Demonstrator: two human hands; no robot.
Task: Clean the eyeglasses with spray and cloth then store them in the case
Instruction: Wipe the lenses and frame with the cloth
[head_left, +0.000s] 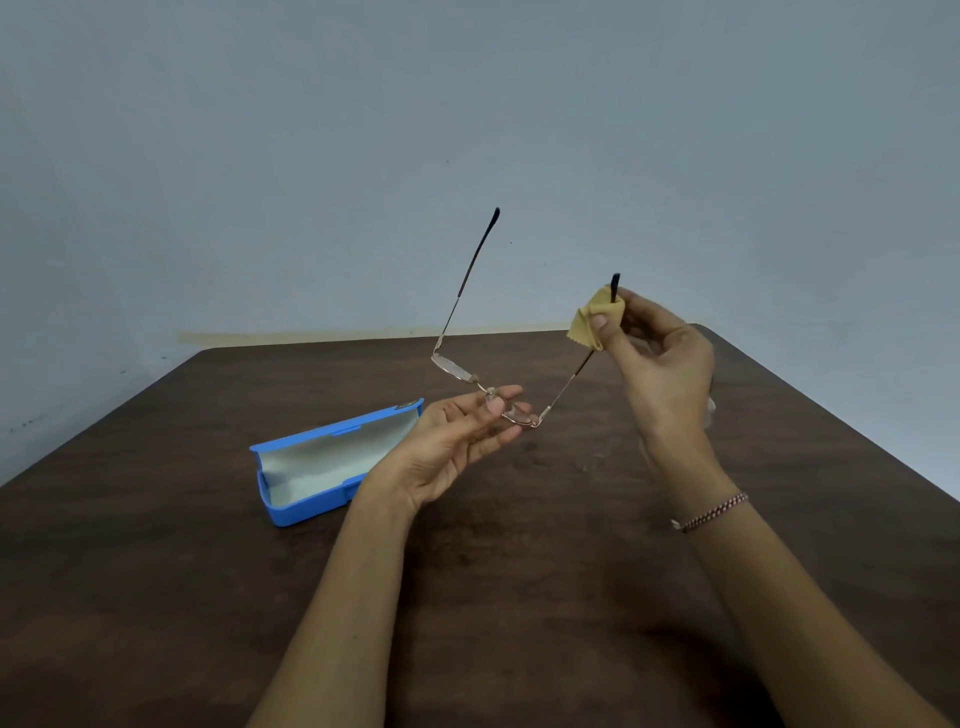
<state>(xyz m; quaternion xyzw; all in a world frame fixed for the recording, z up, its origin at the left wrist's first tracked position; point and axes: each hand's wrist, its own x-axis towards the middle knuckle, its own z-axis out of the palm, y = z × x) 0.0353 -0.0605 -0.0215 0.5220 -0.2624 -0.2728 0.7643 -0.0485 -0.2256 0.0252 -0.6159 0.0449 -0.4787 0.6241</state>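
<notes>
Thin gold-rimmed eyeglasses (457, 370) with dark temple tips are held above the table, both temples unfolded and pointing up. My left hand (457, 441) pinches the frame at the bridge and right lens. My right hand (665, 364) pinches a small yellow cloth (592, 319) around the right temple, near its dark tip. A blue case (317, 462) lies open on the table to the left, its pale lining showing and nothing inside. Behind my right hand a clear object, possibly the spray bottle (710, 408), is mostly hidden.
The dark brown wooden table (156, 571) runs to a plain grey wall; its back edge and right corner are visible. A beaded bracelet (711, 512) sits on my right wrist.
</notes>
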